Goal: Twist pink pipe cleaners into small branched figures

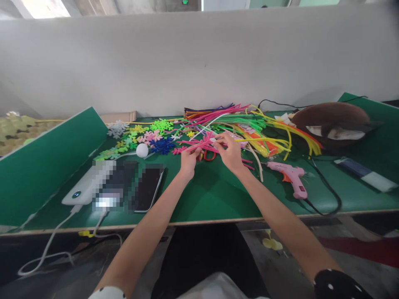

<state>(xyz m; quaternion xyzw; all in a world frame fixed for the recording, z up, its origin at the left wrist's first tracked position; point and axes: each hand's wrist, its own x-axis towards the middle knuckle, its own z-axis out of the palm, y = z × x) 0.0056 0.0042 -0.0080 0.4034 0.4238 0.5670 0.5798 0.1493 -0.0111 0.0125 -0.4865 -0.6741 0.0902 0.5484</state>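
Note:
Between my two hands is a pink pipe-cleaner snowflake (206, 140), partly covered by the fingers. My left hand (188, 162) pinches its lower left side, with fingers closed. My right hand (230, 153) is closed at its right edge, thumb and fingertips together on it. Loose pink pipe cleaners lie under and around both hands. Just below the snowflake, red-handled scissors (209, 156) show only in part. Finished snowflakes lie to the left, among them a dark blue one (162, 145), a bright green one (161, 125) and a pale pink one (151, 137).
Bundles of coloured pipe cleaners (258, 124) spread behind my hands. A pink glue gun (291, 176) with a black cord lies at right, near a brown round object (330, 120). A white ball (142, 150), phone (146, 189) and white power bank (84, 187) are at left. Green panels (56, 162) edge the table.

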